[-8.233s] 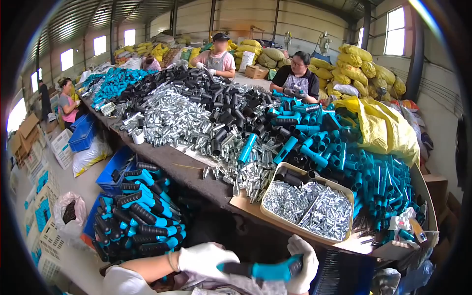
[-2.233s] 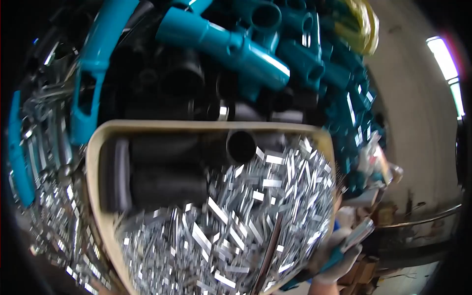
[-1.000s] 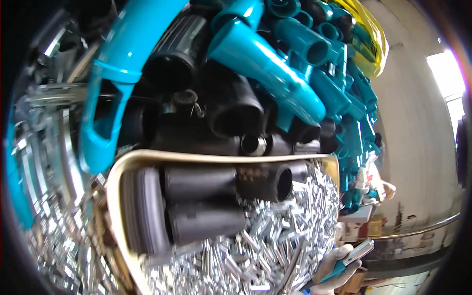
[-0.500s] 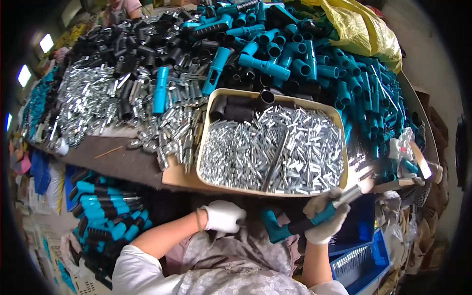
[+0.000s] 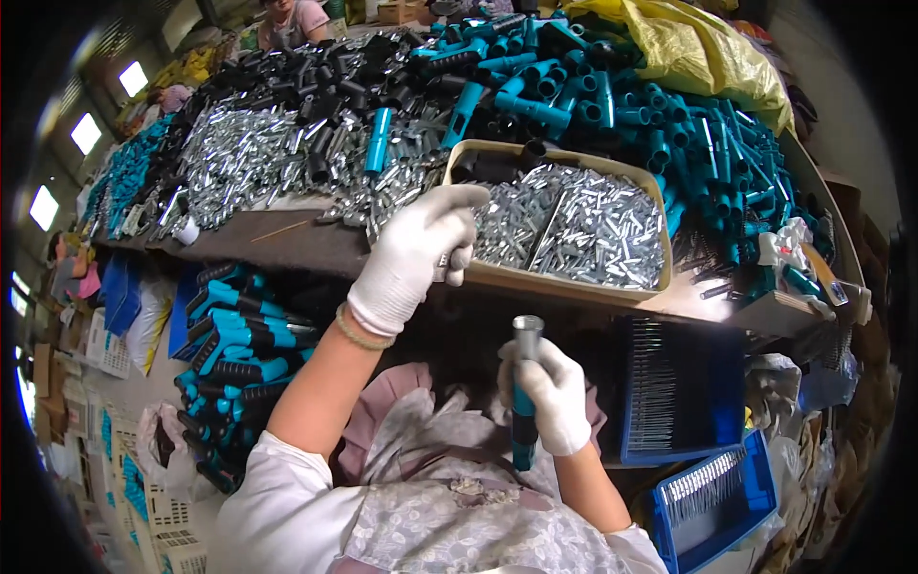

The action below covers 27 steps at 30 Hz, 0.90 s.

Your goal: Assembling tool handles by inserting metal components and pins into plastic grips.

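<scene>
My left hand, in a white glove, is raised at the near left corner of a cream tray. Its forefinger stretches out over the tray's left side while the other fingers bend; nothing shows in them. Short silver metal pins fill the tray, and a dark rod lies across them. Below the table edge, my gloved right hand is closed round a teal tool handle. The handle stands nearly upright, with a silver metal tube at its top; its lower part is dark.
Teal tubular housings and black parts heap up behind the tray. Silver metal parts spread at left. Below the table stand blue bins of metal pieces at right and stacked teal-black tools at left. A person is across the table.
My left hand has risen from my lap to the tray, its forefinger now stretched out. My right hand has moved left with the tool handle and turned it upright. The view has shifted.
</scene>
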Available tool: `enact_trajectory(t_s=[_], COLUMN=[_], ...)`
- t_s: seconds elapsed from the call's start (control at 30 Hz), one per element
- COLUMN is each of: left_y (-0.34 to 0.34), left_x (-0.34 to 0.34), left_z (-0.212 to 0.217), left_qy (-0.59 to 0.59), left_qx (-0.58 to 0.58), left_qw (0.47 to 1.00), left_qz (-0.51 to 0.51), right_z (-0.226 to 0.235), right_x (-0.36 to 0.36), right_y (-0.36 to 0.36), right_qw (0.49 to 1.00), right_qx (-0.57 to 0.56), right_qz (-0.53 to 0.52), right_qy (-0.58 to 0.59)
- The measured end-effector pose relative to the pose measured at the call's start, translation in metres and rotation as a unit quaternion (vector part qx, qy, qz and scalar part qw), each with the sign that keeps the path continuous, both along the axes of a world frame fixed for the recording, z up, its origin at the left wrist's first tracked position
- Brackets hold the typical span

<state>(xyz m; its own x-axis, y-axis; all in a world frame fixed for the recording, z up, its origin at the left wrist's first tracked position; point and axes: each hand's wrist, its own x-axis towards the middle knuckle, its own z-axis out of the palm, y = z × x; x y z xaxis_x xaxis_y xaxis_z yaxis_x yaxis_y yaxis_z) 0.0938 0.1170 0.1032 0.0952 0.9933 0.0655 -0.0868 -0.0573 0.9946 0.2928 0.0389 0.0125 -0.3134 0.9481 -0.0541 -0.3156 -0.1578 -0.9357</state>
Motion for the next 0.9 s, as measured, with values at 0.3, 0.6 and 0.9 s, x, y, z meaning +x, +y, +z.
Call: enact_trajectory(t_s=[0.3, 0.6, 0.9], left_y=[-0.071, -0.106, -0.149], left_x=[0.000, -0.045, -0.074], left_z=[-0.050, -0.049, -0.062], left_qy=[-0.119, 0.154, 0.283], left_qx=[0.166, 0.107, -0.078], left_qw=[0.965, 0.981, 0.955], left_qz=[0.163, 0.043, 0.035], right_z=[0.005, -0.008, -0.010], right_x=[-0.060, -0.051, -0.059], right_y=[0.003, -0.002, -0.027], right_qw=[0.931, 0.823, 0.729], right_qx=[0.242, 0.420, 0.487], right_qz=[0.024, -0.050, 0.023], right_qy=[-0.272, -0.378, -0.481])
